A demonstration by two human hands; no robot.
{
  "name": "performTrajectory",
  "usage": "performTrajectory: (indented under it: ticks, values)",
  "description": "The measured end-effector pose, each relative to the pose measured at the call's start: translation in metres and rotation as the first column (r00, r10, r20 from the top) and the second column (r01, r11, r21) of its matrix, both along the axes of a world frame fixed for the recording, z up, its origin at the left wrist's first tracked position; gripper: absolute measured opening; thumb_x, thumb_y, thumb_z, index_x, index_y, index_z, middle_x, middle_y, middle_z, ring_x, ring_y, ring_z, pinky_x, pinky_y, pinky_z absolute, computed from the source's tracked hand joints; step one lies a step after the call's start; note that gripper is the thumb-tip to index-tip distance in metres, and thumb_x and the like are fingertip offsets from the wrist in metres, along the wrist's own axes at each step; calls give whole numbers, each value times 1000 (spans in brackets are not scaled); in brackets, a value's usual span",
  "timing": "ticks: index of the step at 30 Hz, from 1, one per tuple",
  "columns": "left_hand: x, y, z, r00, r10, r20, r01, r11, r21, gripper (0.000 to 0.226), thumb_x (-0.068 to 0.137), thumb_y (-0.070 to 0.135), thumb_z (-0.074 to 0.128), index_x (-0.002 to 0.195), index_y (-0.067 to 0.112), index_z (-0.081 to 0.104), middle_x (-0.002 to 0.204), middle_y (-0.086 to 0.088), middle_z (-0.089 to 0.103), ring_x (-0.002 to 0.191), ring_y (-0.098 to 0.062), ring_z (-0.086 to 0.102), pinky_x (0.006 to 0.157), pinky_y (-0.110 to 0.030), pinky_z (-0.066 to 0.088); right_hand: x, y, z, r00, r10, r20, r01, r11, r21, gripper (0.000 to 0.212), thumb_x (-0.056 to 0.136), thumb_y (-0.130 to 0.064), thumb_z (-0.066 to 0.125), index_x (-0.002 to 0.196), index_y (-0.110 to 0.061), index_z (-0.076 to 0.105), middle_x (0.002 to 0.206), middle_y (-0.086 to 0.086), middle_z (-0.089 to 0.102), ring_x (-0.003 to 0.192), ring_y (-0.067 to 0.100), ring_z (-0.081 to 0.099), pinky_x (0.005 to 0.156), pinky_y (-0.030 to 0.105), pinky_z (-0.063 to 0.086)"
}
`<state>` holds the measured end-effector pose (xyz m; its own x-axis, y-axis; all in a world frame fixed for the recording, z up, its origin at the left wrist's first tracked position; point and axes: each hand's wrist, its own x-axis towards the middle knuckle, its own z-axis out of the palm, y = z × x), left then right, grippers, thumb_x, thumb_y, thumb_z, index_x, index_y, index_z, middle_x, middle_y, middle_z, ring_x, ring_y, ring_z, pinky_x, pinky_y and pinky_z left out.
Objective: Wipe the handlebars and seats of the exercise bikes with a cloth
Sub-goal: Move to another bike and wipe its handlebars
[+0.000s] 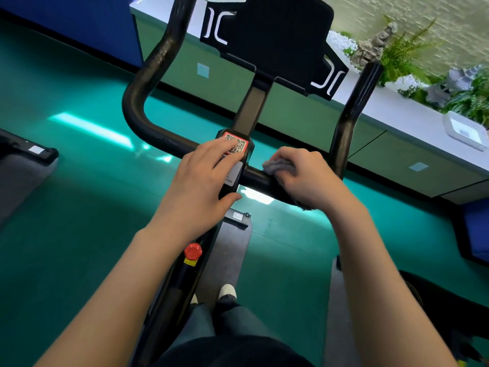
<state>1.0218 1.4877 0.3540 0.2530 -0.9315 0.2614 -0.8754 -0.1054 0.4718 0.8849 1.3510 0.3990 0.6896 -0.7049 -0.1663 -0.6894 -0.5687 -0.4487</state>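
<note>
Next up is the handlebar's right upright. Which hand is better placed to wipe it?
Right. The right hand grips the cloth on the crossbar, next to that upright. The left hand rests on the centre clamp by the QR sticker and holds no cloth.

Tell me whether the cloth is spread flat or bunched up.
Bunched up: the cloth sits crumpled in the right hand, which grips it against the handlebar.
</note>
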Motion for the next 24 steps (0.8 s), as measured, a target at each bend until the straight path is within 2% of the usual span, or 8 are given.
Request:
performTrajectory:
  ticks: [2, 4, 7, 11, 13, 16, 19, 24]
  values:
    - [0, 0, 1, 1000, -7, -1, 7, 1000, 12, 68, 74, 25, 77, 134, 9, 48, 141, -6, 43, 134, -24, 34, 108, -40, 26, -17, -5, 5, 998, -37, -49, 36, 999, -7, 22, 89, -2, 50, 98, -12, 67, 66, -26, 49, 51, -15, 52, 44, -1, 35]
    - [0, -1, 0, 1000, -10, -1, 10, 1000, 18, 68, 74, 25, 77, 134, 9, 48, 142, -7, 43, 134, -25, 34, 108, -40, 26, -31, -6, 8, 995, -83, -53, 81, 995, -55, 20, 88, -5, 53, 96, -15, 68, 67, -21, 53, 56, -5, 55, 45, 3, 38]
    - [-1, -1, 0, 1000, -6, 11, 5, 1000, 25, 66, 76, 27, 75, 133, 8, 48, 141, -7, 43, 133, -26, 34, 108, -39, 24, -42, 5, 4, 977, -165, 134, 182, 975, -125, 18, 84, -6, 57, 91, -19, 68, 68, -19, 57, 59, -2, 54, 48, 7, 37]
    - [-9, -4, 4, 998, -45, 34, 46, 999, -7, 59, 80, 32, 70, 131, 9, 51, 137, -5, 48, 131, -25, 38, 106, -39, 23, -60, 25, -11, 781, -356, 513, 405, 914, 18, 18, 84, -4, 61, 93, -20, 66, 80, -17, 65, 72, 2, 59, 65, 11, 44]
    - [-18, -7, 5, 995, -89, 51, 88, 996, 11, 56, 82, 33, 67, 131, 9, 51, 137, -5, 49, 132, -26, 37, 107, -40, 22, -73, 33, -21, 662, -431, 613, 434, 887, 156, 21, 85, -3, 61, 94, -21, 65, 88, -14, 66, 82, 1, 60, 76, 14, 45]
    - [-31, -9, 4, 988, -140, 60, 137, 989, 52, 54, 84, 34, 64, 131, 10, 51, 137, -5, 49, 134, -26, 36, 108, -40, 19, -89, 44, -32, 492, -523, 696, 442, 839, 317, 21, 81, -10, 61, 91, -28, 64, 89, -13, 67, 85, 5, 60, 81, 20, 47]
    - [-43, -11, 7, 982, -170, 86, 164, 984, 70, 55, 86, 35, 63, 133, 11, 49, 138, -5, 48, 134, -25, 36, 110, -38, 17, -103, 50, -39, 433, -543, 719, 451, 822, 349, 20, 80, -11, 60, 90, -28, 64, 87, -13, 67, 84, 3, 61, 79, 17, 47]
    - [-81, -15, 6, 966, -228, 119, 215, 970, 116, 54, 87, 36, 60, 133, 10, 49, 140, -7, 46, 133, -26, 37, 108, -41, 23, -139, 51, -49, 388, -572, 723, 437, 805, 402, 23, 79, -8, 60, 87, -29, 62, 85, -15, 66, 79, -4, 60, 74, 10, 45]
